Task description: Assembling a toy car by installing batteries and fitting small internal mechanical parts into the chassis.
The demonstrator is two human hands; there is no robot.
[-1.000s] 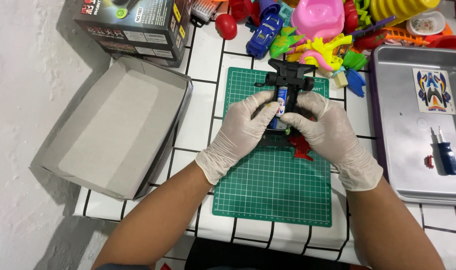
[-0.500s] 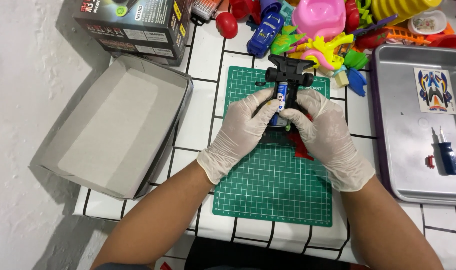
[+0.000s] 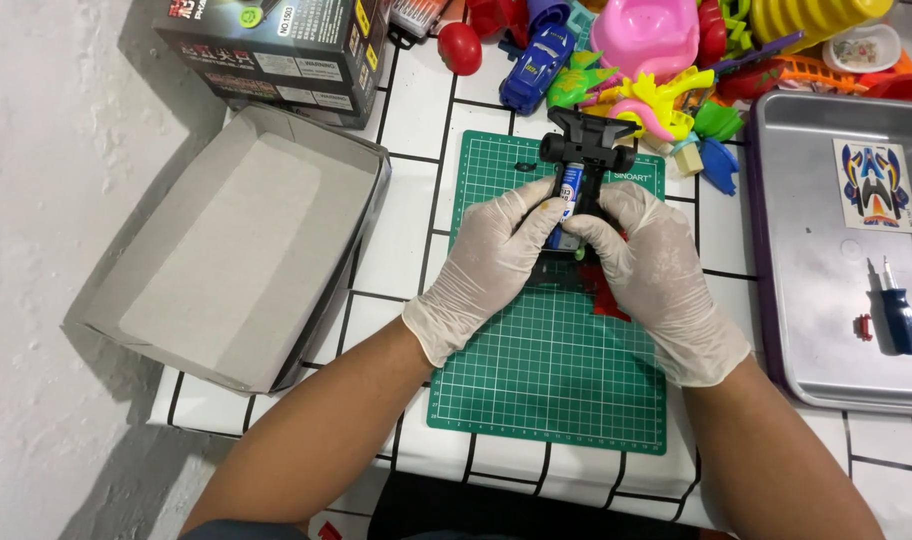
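Latex-gloved left hand (image 3: 496, 255) and right hand (image 3: 656, 270) both grip a black plastic toy car chassis (image 3: 584, 165) over a gridded green cutting mat (image 3: 546, 380); a steel tray (image 3: 826, 260) sits beside.

Gloved fingers (image 3: 536, 215) hide the black toy car's (image 3: 586, 165) rear half; the metal tray (image 3: 806, 330) runs off-frame.

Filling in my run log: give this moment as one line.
left hand: grips toy car chassis | right hand: grips same | under: green cutting mat | right: metal tray, screwdriver
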